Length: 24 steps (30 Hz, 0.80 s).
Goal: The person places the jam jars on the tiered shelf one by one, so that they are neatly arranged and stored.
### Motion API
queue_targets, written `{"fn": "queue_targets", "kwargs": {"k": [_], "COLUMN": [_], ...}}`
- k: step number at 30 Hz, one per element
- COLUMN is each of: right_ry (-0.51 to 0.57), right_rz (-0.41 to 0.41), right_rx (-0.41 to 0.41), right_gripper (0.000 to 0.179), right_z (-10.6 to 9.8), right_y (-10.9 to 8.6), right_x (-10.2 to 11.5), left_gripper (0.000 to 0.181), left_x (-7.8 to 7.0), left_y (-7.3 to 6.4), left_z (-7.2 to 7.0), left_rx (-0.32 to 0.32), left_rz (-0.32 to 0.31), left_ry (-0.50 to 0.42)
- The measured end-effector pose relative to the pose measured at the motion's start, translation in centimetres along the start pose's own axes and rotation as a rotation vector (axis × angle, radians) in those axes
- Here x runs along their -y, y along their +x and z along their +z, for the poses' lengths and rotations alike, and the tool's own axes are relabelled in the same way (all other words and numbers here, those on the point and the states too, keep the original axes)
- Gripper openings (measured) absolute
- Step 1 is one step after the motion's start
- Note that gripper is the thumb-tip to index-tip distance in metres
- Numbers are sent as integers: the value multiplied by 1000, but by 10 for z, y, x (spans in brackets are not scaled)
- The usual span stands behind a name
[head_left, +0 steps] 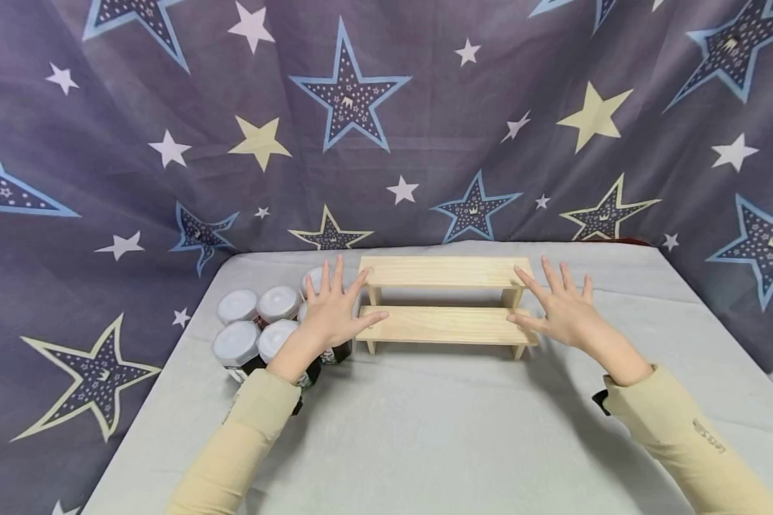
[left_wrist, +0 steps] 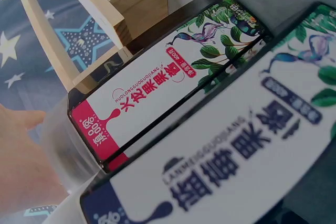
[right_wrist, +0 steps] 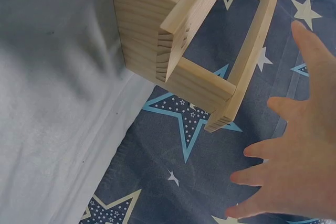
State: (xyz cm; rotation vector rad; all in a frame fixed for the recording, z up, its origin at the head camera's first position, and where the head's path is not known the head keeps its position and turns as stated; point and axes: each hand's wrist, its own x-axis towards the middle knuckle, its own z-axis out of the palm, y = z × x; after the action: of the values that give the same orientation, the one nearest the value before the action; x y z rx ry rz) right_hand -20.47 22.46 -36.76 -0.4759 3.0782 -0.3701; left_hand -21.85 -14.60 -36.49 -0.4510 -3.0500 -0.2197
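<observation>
A two-step wooden rack (head_left: 447, 324) of pale boards stands near the back of the table. My left hand (head_left: 327, 315), fingers spread straight, hovers over the jars and overlaps the rack's left end in the head view. My right hand (head_left: 565, 315) is spread the same way at the rack's right end, holding nothing. Several jars with frosted white lids (head_left: 237, 342) are grouped left of the rack, partly hidden by my left hand and sleeve. In the left wrist view, one jar (left_wrist: 142, 90) carries a pink-and-white label, and another jar (left_wrist: 226, 156) a dark-blue-and-white one.
A pale grey cloth covers the table (head_left: 451, 436). Behind it and at the sides hangs a dark curtain (head_left: 425, 93) printed with stars. A dark red edge (head_left: 625, 241) shows at the table's back right. The jars crowd close to the rack's left end.
</observation>
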Motion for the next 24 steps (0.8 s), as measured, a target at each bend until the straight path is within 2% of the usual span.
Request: {"fn": "queue_targets", "kwargs": {"k": [4, 12, 17, 24], "right_ry": [-5, 12, 36, 124], "right_rz": [10, 3, -11, -9], "right_rx": [12, 6, -28, -60], "right_gripper": [83, 82, 79, 78], "right_z": [0, 1, 4, 11], "right_y": [-1, -1, -4, -11], "right_x": [-1, -2, -3, -9], "left_gripper": [88, 90, 87, 81], "left_x": [0, 3, 10, 27], "left_y": [0, -5, -15, -36], "left_z": [-1, -6, -8, -14], "left_rx": [6, -29, -54, -114], "left_rz": [4, 5, -12, -22], "left_ry": [4, 4, 3, -66]}}
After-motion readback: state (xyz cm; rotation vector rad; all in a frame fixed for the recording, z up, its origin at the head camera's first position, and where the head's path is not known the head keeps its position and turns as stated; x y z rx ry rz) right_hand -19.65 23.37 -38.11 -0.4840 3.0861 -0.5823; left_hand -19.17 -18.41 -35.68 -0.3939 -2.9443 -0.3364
